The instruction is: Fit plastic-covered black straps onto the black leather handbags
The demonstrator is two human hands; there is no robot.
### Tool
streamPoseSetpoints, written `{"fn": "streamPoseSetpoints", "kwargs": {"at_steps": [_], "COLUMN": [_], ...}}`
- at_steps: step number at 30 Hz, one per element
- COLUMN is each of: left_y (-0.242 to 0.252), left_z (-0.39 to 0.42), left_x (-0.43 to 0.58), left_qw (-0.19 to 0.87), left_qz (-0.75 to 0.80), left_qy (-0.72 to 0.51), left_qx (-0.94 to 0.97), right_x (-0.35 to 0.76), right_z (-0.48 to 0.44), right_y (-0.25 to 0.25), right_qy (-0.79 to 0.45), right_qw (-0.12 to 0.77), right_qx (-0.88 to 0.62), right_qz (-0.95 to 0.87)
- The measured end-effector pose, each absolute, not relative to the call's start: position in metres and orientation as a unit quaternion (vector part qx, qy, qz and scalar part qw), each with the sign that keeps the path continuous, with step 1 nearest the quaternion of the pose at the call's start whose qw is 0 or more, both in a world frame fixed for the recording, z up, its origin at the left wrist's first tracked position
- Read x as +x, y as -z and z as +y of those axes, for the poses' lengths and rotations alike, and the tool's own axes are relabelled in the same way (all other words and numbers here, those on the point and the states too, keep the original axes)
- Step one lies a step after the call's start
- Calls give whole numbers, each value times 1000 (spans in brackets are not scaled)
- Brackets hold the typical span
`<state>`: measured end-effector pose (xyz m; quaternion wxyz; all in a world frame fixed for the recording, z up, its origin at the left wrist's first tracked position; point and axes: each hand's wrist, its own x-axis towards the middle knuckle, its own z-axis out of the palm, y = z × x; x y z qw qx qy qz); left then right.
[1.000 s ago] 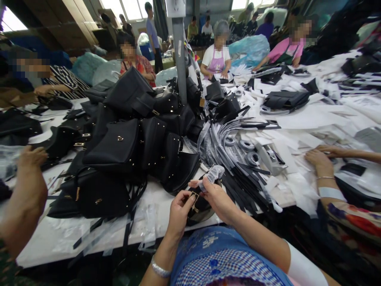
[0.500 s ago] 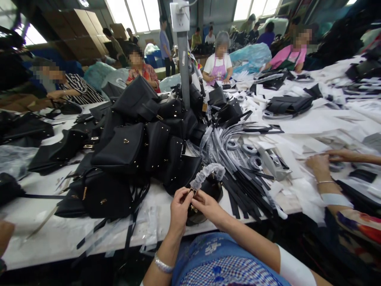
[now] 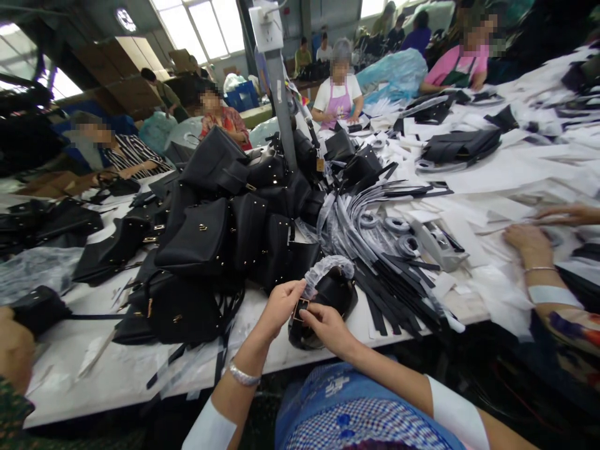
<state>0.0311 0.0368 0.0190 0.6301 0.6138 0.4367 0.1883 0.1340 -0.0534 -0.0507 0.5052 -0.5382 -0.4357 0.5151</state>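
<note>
At the near table edge stands a small black bag (image 3: pixel 336 299), its arched handle (image 3: pixel 330 267) wrapped in clear crinkled plastic. A gold-toned square buckle (image 3: pixel 300 309) shows at the handle's lower left end. My left hand (image 3: pixel 280 307) is closed at the base of the wrapped handle, just above the buckle, with fingertips pinched together. My right hand (image 3: pixel 329 327) pinches the short black strap at the buckle, index finger and thumb against it. The strap's far end is hidden behind my fingers.
Black bags (image 3: pixel 194 240) with gold fittings are heaped to the left, around a grey post (image 3: pixel 282 112). Plastic-wrapped straps (image 3: pixel 370 237) fan out to the right beside a grey tape dispenser (image 3: pixel 438 247). A co-worker's hands (image 3: pixel 529 244) are at the right; another hand (image 3: pixel 14 350) is at left.
My left hand has shifted up onto the handle's base, and the buckle now shows between my hands. My right hand remains at the buckle. The whole view has turned slightly.
</note>
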Motion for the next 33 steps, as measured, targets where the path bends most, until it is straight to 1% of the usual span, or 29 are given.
{"fn": "streamPoseSetpoints", "kwargs": {"at_steps": [4,9,11,14,18,22,26,30,33], "left_y": [-28,-29,-27,-24,-17,-9,-9,-10,-8], "left_z": [37,34,34,35,34,33,37,48,58], "left_x": [27,16,14,14,11,8,9,6,-5], "left_qw": [579,563,520,427,340,301,289,270,212], "left_qz": [411,366,386,418,405,377,385,313,228], "left_qy": [-164,-153,-172,-205,-250,-255,-257,-209,-177], "left_qx": [685,725,742,776,811,838,838,886,934], "right_x": [135,138,137,136,134,135,136,134,131], "right_z": [-55,-53,-53,-52,-51,-49,-48,-48,-51], "right_y": [57,57,57,57,60,62,61,58,56], "right_qy": [-516,-511,-510,-516,-520,-526,-527,-529,-526], "right_qw": [513,526,528,526,529,536,532,530,535], "right_qx": [-544,-538,-534,-532,-531,-530,-530,-534,-537], "right_qz": [-419,-416,-419,-418,-408,-394,-396,-393,-386]}}
